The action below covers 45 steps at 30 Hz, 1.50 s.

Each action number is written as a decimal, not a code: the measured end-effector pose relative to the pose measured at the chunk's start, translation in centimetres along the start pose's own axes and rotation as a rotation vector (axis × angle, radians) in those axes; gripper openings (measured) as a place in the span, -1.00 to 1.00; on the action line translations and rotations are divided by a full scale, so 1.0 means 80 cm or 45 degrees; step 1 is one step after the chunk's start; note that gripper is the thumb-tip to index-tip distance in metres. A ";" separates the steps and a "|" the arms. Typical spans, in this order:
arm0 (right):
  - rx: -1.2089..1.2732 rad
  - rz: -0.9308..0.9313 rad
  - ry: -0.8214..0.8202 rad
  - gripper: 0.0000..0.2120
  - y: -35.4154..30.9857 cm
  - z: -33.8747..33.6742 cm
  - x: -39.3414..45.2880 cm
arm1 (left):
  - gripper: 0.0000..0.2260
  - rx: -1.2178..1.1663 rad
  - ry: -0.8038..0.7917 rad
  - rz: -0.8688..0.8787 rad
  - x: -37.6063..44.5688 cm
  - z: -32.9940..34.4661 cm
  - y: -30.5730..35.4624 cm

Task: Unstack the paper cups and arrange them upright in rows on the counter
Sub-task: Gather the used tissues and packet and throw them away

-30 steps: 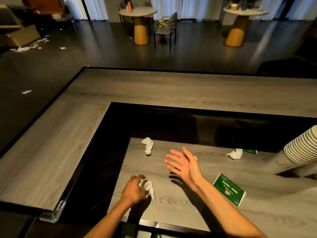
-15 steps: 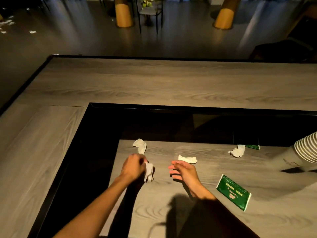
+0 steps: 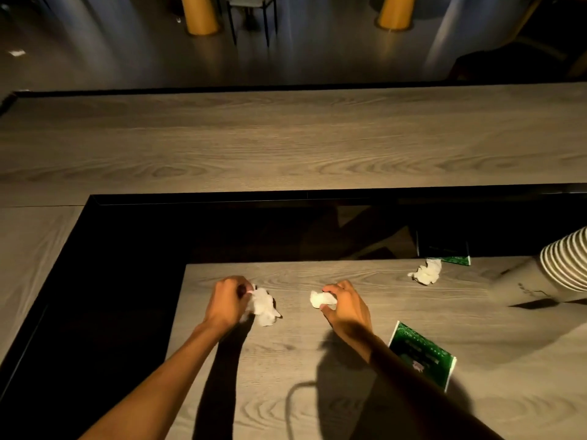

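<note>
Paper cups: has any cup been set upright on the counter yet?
No: the paper cups are one nested stack lying at the right edge, while the left hand and right hand each grip crumpled tissue.

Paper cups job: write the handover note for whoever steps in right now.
Left hand grips crumpled tissue. Right hand pinches a second tissue wad.
The stack of paper cups lies on its side at the right edge of the lower counter, untouched; no cup separated or standing.
A third wad lies near it, plus a green packet.
Left: clear the tissues, then unstack and set the cups in rows.
</note>
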State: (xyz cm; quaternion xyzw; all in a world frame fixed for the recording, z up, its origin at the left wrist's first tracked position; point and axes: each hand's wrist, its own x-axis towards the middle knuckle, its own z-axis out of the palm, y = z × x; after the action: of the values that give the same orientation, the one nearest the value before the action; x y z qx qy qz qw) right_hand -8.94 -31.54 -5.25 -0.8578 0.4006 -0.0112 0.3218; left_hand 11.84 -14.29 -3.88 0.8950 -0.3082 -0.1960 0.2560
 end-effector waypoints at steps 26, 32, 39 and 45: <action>-0.313 0.098 0.074 -0.57 0.211 -0.187 0.045 | -0.84 -0.899 -0.372 -0.032 -0.033 0.134 0.284; 0.498 0.195 -0.032 -0.84 0.201 -0.176 0.044 | -0.76 -1.006 -0.470 -0.166 -0.029 0.157 0.306; 0.849 0.103 -0.343 -0.89 0.174 -0.223 0.044 | -0.76 -1.116 -0.406 -0.198 -0.031 0.170 0.333; -0.114 0.300 0.154 -0.64 0.226 -0.247 0.124 | -0.73 -1.062 -0.367 -0.225 -0.037 0.156 0.327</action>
State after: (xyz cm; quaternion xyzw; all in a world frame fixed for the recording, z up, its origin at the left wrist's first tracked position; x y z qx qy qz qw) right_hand -19.96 -57.65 -2.09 -0.8161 0.5172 -0.0073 0.2577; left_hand -8.50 -34.31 1.93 0.7019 -0.1577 -0.4471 0.5316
